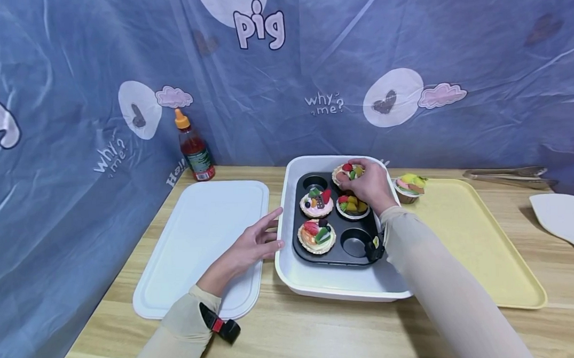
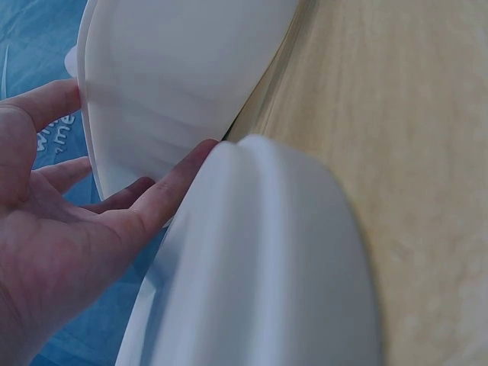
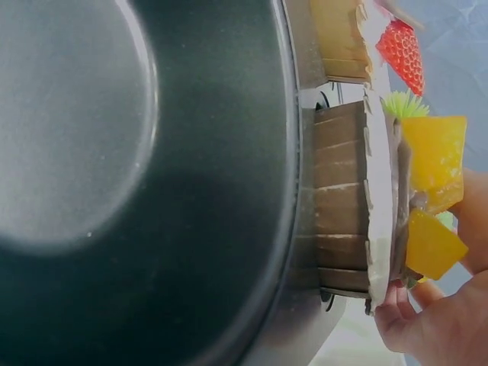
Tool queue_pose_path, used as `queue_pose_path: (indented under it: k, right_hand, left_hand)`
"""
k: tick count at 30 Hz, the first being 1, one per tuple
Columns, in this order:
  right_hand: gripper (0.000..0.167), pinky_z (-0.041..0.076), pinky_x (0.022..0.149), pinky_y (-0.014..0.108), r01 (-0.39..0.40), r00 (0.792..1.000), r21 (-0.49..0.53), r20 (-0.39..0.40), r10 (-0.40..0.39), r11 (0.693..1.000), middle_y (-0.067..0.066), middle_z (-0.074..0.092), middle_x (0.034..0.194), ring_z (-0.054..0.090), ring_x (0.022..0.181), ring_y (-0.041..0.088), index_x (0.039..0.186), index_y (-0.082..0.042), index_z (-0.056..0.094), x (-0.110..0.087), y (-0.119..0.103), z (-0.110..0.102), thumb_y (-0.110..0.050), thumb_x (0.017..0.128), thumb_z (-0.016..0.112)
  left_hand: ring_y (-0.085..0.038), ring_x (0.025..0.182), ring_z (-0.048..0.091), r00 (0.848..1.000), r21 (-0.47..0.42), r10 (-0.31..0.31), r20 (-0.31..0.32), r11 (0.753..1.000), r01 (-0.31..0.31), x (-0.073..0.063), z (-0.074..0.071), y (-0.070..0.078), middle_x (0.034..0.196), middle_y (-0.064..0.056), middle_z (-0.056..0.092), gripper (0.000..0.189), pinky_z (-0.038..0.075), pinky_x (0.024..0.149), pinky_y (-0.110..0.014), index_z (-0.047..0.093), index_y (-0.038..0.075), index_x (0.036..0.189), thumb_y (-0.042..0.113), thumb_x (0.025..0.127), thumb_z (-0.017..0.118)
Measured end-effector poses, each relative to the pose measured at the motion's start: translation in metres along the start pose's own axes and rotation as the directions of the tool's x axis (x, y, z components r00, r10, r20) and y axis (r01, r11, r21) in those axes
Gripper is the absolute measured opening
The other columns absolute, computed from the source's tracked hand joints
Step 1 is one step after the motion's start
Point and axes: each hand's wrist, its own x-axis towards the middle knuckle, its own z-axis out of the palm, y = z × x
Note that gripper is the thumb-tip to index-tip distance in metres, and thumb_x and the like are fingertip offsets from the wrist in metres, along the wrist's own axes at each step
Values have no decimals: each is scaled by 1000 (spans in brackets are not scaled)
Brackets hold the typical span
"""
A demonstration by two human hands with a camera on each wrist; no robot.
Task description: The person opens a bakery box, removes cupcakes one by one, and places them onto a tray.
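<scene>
My right hand (image 1: 370, 185) pinches a fruit tart (image 1: 342, 172) topped with a strawberry, at the far right cup of a dark muffin tin (image 1: 336, 258). In the right wrist view, the chocolate-coloured tart (image 3: 343, 206) with orange fruit chunks partly hides that hand (image 3: 450, 320). Two more fruit tarts, one pink-topped (image 1: 312, 209) and one cream-topped (image 1: 314, 246), sit in the tin's left cups. The tin lies inside a white rectangular basin (image 1: 291, 280). My left hand (image 1: 247, 250) touches the basin's left side with loosely extended fingers; the left wrist view shows a fingertip at its rim (image 2: 267, 152).
A white lidlike tray (image 1: 202, 230) lies left of the basin. To the right are a yellow tray (image 1: 467, 235), a fruit-topped cupcake (image 1: 408, 190), metal tongs (image 1: 508, 174) and a white spatula (image 1: 560, 215). A sauce bottle (image 1: 196, 153) stands at the back left.
</scene>
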Motion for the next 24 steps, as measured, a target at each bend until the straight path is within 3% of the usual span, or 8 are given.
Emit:
queue_pose_path:
  k: [9, 24]
  right_hand:
    - [64, 44, 111, 50, 11, 999, 46, -31, -9, 999, 20, 60, 138, 53, 130, 37, 134, -7, 63, -1, 1, -1, -19, 75, 87]
    - [65, 43, 111, 50, 11, 999, 44, -40, -10, 999, 21, 60, 139, 53, 130, 38, 135, -7, 63, 0, 1, -1, -20, 75, 86]
  left_hand:
    - [-33, 130, 54, 1000, 12, -14, -11, 1000, 14, -1, 1, 2, 151, -24, 39, 77, 60, 87, -32, 25, 19, 162, 3, 97, 63]
    - [-32, 130, 54, 1000, 10, -11, -6, 1000, 11, -1, 1, 2, 152, -23, 38, 77, 60, 88, -34, 24, 19, 162, 3, 97, 63]
